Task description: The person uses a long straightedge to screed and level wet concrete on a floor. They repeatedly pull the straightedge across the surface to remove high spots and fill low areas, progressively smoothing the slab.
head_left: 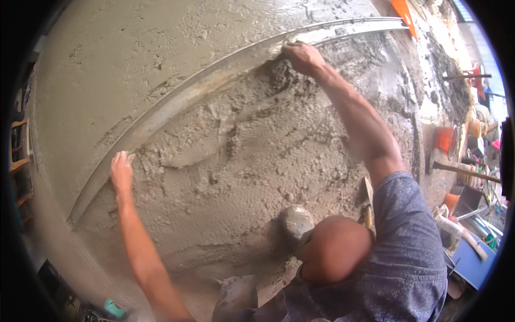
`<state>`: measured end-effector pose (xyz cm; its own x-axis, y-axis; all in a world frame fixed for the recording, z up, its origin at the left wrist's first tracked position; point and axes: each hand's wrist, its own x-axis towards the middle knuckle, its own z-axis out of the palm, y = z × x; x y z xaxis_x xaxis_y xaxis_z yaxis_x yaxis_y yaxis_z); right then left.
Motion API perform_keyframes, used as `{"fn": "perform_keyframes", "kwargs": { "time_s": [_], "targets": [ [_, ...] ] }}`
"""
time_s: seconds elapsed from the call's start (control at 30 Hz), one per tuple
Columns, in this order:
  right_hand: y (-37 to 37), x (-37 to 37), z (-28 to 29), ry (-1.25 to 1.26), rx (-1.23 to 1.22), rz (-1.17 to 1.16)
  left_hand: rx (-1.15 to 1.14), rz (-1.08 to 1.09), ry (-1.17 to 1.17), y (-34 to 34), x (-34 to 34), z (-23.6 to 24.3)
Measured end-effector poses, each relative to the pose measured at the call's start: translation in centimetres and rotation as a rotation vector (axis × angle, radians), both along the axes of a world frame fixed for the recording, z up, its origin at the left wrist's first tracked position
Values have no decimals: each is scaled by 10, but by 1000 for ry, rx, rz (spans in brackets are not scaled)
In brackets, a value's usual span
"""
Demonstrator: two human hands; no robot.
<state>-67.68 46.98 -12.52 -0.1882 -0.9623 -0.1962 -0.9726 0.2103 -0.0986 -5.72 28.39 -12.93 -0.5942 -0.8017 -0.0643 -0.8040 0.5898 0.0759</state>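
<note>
Neither of my hands is in view. Just below me, another person point(402, 247) bends over grey wet mortar point(225, 139), bare arms reaching forward. Their right hand point(303, 56) grips a long metal straightedge point(188, 97) toward the upper middle, and their left hand point(122, 169) is at its lower left part. Smoothed mortar point(96, 80) lies beyond the bar, rough, lumpy mortar on the near side. A rounded, mortar-coated object point(298, 220) sits beside the person's head, and a trowel point(368, 190) is partly hidden behind their shoulder.
An orange object point(405, 16) stands at the top right. Along the right are a long-handled tool point(464, 172), orange containers point(445, 140), a blue board point(472, 263) and cluttered tools. A wooden rack point(19, 161) runs along the far left edge, with a green object point(112, 307) at the bottom left.
</note>
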Motion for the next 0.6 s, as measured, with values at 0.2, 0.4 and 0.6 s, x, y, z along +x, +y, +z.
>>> {"fn": "perform_keyframes", "kwargs": {
  "time_s": [0.2, 0.4, 0.6],
  "targets": [
    [37, 20, -14, -25, 100, 59, -189, -6, -1, 42, 47, -15],
    [69, 10, -9, 45, -59, 28, -52, 120, 49, 67, -6, 5],
    [97, 26, -15, -57, -128, 46, 4, 78, 20, 94, 17, 18]
  ]
}}
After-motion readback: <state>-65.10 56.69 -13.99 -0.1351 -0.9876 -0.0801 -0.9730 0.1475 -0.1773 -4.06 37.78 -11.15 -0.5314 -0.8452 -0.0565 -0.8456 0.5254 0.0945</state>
